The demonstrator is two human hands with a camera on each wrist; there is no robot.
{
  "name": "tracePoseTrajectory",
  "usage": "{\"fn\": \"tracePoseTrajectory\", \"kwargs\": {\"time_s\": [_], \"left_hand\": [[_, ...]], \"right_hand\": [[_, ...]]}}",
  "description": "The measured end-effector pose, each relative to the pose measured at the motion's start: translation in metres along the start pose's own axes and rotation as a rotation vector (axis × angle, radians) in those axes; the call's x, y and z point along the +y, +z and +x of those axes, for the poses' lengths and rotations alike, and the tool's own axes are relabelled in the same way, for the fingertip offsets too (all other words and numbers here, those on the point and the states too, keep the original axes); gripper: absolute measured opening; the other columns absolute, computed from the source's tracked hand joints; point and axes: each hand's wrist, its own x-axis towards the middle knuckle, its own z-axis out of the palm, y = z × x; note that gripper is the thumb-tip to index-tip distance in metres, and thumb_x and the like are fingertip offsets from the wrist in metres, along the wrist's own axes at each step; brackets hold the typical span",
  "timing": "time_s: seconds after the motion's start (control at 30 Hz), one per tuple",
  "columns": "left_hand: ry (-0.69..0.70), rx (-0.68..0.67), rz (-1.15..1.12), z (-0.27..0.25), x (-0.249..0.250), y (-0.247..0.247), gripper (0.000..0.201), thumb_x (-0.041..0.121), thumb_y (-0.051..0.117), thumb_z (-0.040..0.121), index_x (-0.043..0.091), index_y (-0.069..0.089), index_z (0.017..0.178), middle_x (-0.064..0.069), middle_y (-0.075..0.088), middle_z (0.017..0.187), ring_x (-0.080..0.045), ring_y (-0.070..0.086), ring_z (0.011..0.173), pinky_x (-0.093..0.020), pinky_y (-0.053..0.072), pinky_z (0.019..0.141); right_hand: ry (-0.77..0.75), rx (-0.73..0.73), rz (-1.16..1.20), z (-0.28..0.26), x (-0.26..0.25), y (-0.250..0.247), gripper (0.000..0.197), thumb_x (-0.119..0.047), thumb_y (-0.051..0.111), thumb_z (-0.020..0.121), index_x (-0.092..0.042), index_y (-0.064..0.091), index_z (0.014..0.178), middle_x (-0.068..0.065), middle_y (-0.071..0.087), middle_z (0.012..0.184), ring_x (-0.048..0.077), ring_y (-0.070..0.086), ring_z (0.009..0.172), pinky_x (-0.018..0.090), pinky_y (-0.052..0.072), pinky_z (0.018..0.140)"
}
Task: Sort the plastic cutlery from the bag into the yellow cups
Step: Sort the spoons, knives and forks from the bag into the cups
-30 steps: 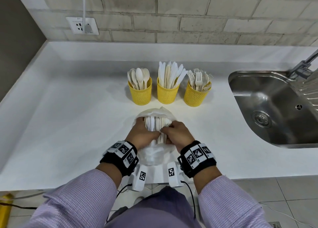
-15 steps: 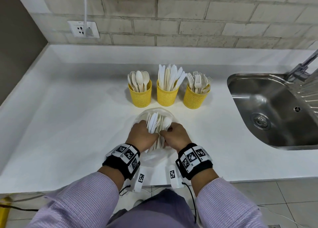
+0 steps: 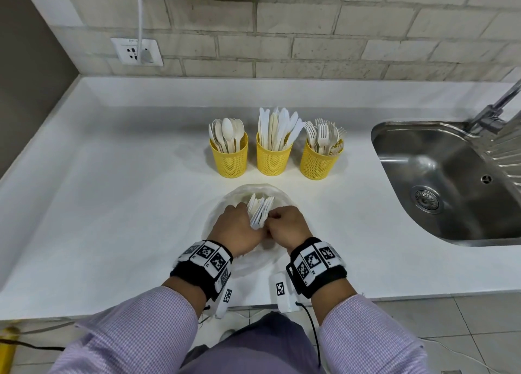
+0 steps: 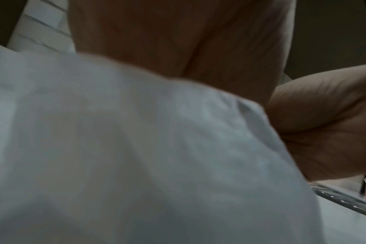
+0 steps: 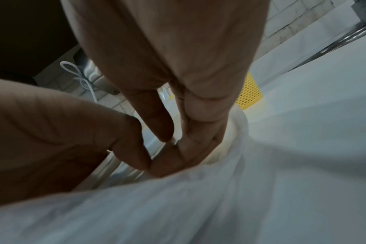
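This is a kitchen, or a kitchenette. A long white countertop (image 3: 98, 193) runs along a wall of pale brick-pattern tiles (image 3: 282, 35), with a stainless steel sink (image 3: 439, 181) and a metal tap (image 3: 496, 108) set in at one end. A wall socket (image 3: 136, 52) with a plugged-in white cable (image 3: 138, 12) sits above the counter, and grey floor tiles (image 3: 451, 323) show below its front edge.

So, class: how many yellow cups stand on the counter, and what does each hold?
3, in a row behind the bag: left cup holds spoons, middle cup knives, right cup forks. None seems hidden.
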Motion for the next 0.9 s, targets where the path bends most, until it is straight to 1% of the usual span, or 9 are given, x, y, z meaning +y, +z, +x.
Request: {"fn": "tracePoseTrajectory", "kwargs": {"time_s": [0.07, 0.13, 0.23, 0.37, 0.43, 0.53, 0.67, 0.8, 0.9], "left_hand": [[-0.005, -0.010, 0.023, 0.001, -0.001, 0.002, 0.088, 0.064, 0.074, 0.058, 0.016, 0.051, 0.128, -0.006, 0.059, 0.115, -0.026, 0.064, 0.102, -0.037, 0.054, 0.081], [-0.002, -0.003, 0.052, 0.002, -0.002, 0.004, 0.088, 0.058, 0.079, 0.060, 0.015, 0.047, 0.130, -0.007, 0.059, 0.116, -0.028, 0.064, 0.103, -0.038, 0.055, 0.082], [-0.004, 0.017, 0.048, 0.003, -0.001, 0.005, 0.088, 0.056, 0.076, 0.058, 0.015, 0.048, 0.131, -0.007, 0.062, 0.117, -0.026, 0.064, 0.104, -0.039, 0.055, 0.086], [-0.006, 0.040, 0.015, 0.012, -0.009, 0.012, 0.078, 0.065, 0.075, 0.045, 0.027, 0.059, 0.112, 0.008, 0.067, 0.099, -0.013, 0.068, 0.088, -0.037, 0.060, 0.076], [-0.008, 0.039, -0.016, 0.013, -0.011, 0.013, 0.078, 0.064, 0.073, 0.042, 0.028, 0.060, 0.110, 0.009, 0.068, 0.097, -0.011, 0.068, 0.089, -0.035, 0.059, 0.075], [-0.007, 0.054, -0.067, 0.006, -0.006, 0.008, 0.084, 0.060, 0.074, 0.043, 0.022, 0.058, 0.116, 0.006, 0.067, 0.103, -0.016, 0.067, 0.096, -0.030, 0.053, 0.075], [-0.028, 0.041, -0.110, 0.006, -0.008, 0.006, 0.076, 0.036, 0.089, 0.065, 0.015, 0.051, 0.127, 0.003, 0.066, 0.114, -0.017, 0.062, 0.103, -0.026, 0.045, 0.079], [-0.072, 0.069, -0.032, 0.003, -0.006, 0.007, 0.101, 0.061, 0.082, 0.045, 0.020, 0.048, 0.131, -0.002, 0.061, 0.119, -0.023, 0.062, 0.109, -0.036, 0.055, 0.089], [-0.117, 0.081, 0.073, 0.003, -0.004, 0.009, 0.107, 0.053, 0.087, 0.056, 0.016, 0.037, 0.143, -0.012, 0.049, 0.131, -0.033, 0.053, 0.122, -0.041, 0.050, 0.099]], "right_hand": [[-0.009, -0.003, 0.029, -0.002, -0.002, -0.001, 0.021, -0.015, 0.049, 0.060, 0.005, 0.056, 0.060, 0.018, 0.053, 0.058, 0.023, 0.050, 0.059, 0.036, 0.041, 0.059], [-0.020, 0.003, 0.030, -0.006, -0.005, -0.001, 0.013, -0.018, 0.049, 0.061, -0.006, 0.052, 0.054, 0.013, 0.053, 0.057, 0.023, 0.050, 0.059, 0.035, 0.040, 0.059], [-0.046, 0.007, 0.022, -0.008, -0.005, -0.003, 0.017, -0.008, 0.053, 0.070, -0.011, 0.054, 0.054, 0.008, 0.056, 0.056, 0.023, 0.051, 0.059, 0.033, 0.041, 0.060], [-0.102, 0.038, 0.033, -0.008, -0.005, -0.003, 0.011, -0.015, 0.051, 0.067, -0.017, 0.054, 0.056, 0.002, 0.058, 0.059, 0.024, 0.055, 0.062, 0.040, 0.047, 0.061], [-0.103, 0.043, 0.044, -0.009, -0.004, -0.004, 0.010, -0.017, 0.053, 0.067, -0.021, 0.058, 0.059, 0.000, 0.061, 0.061, 0.024, 0.060, 0.065, 0.045, 0.055, 0.065], [-0.088, 0.045, 0.069, -0.010, -0.005, -0.005, 0.007, -0.020, 0.057, 0.064, -0.023, 0.063, 0.063, -0.002, 0.066, 0.064, 0.025, 0.065, 0.068, 0.048, 0.058, 0.072], [-0.071, 0.034, 0.080, -0.010, -0.006, -0.006, 0.006, -0.018, 0.062, 0.062, -0.020, 0.066, 0.064, 0.000, 0.068, 0.063, 0.028, 0.068, 0.069, 0.050, 0.060, 0.073], [-0.061, 0.008, 0.045, -0.008, -0.006, -0.003, 0.006, -0.016, 0.063, 0.066, -0.015, 0.068, 0.064, 0.002, 0.070, 0.063, 0.037, 0.071, 0.076, 0.055, 0.060, 0.075], [-0.087, -0.018, -0.006, -0.012, -0.010, -0.001, 0.014, -0.014, 0.057, 0.072, -0.016, 0.067, 0.063, 0.002, 0.072, 0.069, 0.031, 0.071, 0.079, 0.048, 0.060, 0.081]]}}
